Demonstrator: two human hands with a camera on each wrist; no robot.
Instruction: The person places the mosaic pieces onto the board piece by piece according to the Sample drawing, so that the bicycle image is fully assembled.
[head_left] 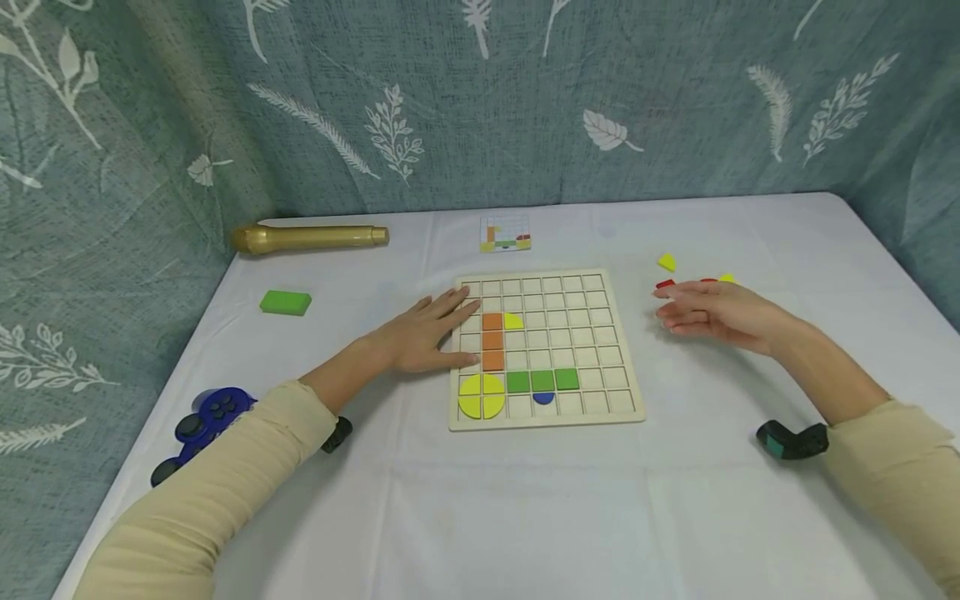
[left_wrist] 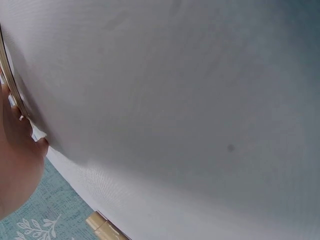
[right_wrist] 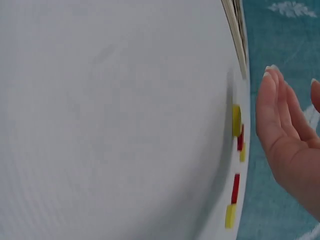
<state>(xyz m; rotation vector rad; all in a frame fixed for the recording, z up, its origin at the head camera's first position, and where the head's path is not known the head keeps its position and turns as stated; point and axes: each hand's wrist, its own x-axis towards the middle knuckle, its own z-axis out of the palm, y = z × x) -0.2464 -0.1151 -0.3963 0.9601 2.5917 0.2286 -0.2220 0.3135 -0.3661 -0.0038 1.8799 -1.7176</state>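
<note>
A wooden grid board (head_left: 592,400) lies mid-table. My left hand (head_left: 431,333) rests on its left edge, fingers spread and straight. Orange squares (head_left: 492,342), a yellow quarter-circle (head_left: 513,321), green squares (head_left: 542,381), a blue half-circle (head_left: 543,398) and a yellow circle of quarter pieces (head_left: 471,385) sit on the grid. Right of the board, my right hand (head_left: 712,315) hovers over the table with loosely bent fingers and nothing in them. Near its fingertips lie a red piece (head_left: 665,284) and a yellow piece (head_left: 667,262); other red and yellow pieces (right_wrist: 230,216) are partly hidden behind the hand in the head view.
Behind the board lies a small pattern card (head_left: 505,234). To the left are a gold microphone-shaped object (head_left: 311,238), a green block (head_left: 285,302) and a blue game controller (head_left: 225,404), partly covered by the left sleeve. A patterned curtain (head_left: 510,108) hangs along the table's back edge.
</note>
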